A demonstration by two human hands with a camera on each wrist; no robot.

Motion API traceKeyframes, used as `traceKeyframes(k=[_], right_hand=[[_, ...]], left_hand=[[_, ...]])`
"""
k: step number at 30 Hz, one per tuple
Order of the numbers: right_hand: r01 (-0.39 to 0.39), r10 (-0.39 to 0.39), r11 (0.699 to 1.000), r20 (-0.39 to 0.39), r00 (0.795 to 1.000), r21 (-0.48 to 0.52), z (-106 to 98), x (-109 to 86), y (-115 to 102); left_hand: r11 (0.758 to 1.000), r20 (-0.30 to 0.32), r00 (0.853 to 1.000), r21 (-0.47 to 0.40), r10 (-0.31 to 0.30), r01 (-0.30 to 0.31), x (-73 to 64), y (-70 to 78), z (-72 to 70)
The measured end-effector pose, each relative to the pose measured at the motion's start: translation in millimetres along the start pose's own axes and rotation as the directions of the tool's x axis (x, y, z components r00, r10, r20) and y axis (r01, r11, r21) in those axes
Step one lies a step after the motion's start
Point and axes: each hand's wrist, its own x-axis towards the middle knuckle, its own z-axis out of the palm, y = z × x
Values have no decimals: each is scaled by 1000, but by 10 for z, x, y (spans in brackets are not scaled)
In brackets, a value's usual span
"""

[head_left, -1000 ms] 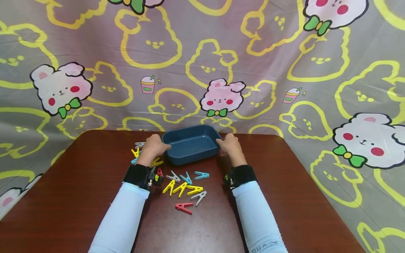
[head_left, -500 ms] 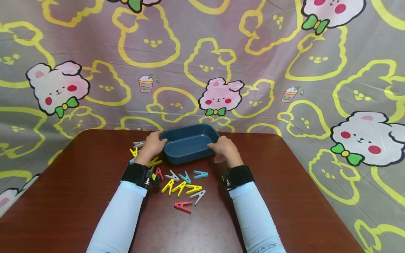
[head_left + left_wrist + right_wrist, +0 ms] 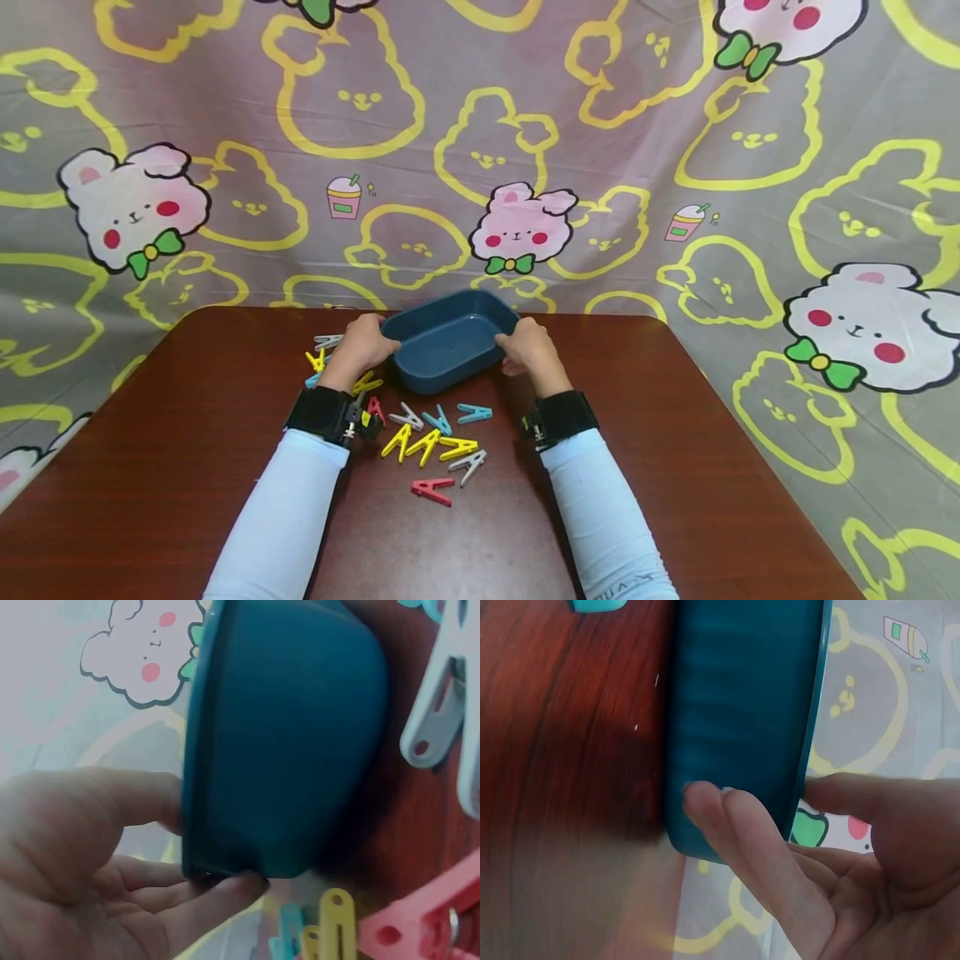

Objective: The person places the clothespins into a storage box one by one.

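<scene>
A dark blue rectangular plastic basin (image 3: 463, 372) is at the back middle of the table, with nothing seen inside it. My left hand (image 3: 363, 343) grips its left end, thumb over the rim and fingers beneath. My right hand (image 3: 529, 346) holds the right end between thumb and fingers. In the left wrist view the fingers (image 3: 217, 904) reach under the basin's end. Two fingertips lie along the outer wall in the right wrist view. Several clothespins lie in front of the basin, among them a red clothespin (image 3: 432, 491), a yellow clothespin (image 3: 424, 447) and a blue clothespin (image 3: 475, 413).
More clothespins, such as a grey clothespin (image 3: 327, 341), lie beside and partly behind my left hand. The brown wooden table (image 3: 675, 467) extends to both sides. A patterned cloth curtain (image 3: 637, 150) hangs just behind the table's far edge.
My right hand has shifted a little left at the basin's right end, and the basin has turned slightly, its right end farther back. My left hand keeps its hold; the clothespins lie as before.
</scene>
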Motion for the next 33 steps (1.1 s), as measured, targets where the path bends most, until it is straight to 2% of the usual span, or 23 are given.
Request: traceKeyframes(k=[3, 8, 17, 22, 28, 33], right_hand=[[3, -4, 999, 29, 1000, 34, 10, 4, -14], [-6, 4, 999, 67, 998, 34, 27, 10, -37], [-25, 19, 997, 79, 997, 78, 41, 63, -7], [-8, 1, 993, 56, 998, 119, 42, 94, 19], [27, -25, 992, -17, 1000, 126, 78, 117, 41], [36, -31, 989, -34, 999, 142, 85, 108, 39]], left_hand=[[999, 22, 1000, 51, -5, 3, -41, 44, -31], [992, 32, 999, 125, -8, 4, -91, 103, -43], [988, 35, 999, 149, -32, 27, -115, 143, -46], [982, 53, 998, 185, -30, 19, -209, 219, -73], [974, 74, 997, 226, -27, 9, -330, 332, -114], [978, 72, 997, 209, -38, 22, -346, 332, -132]])
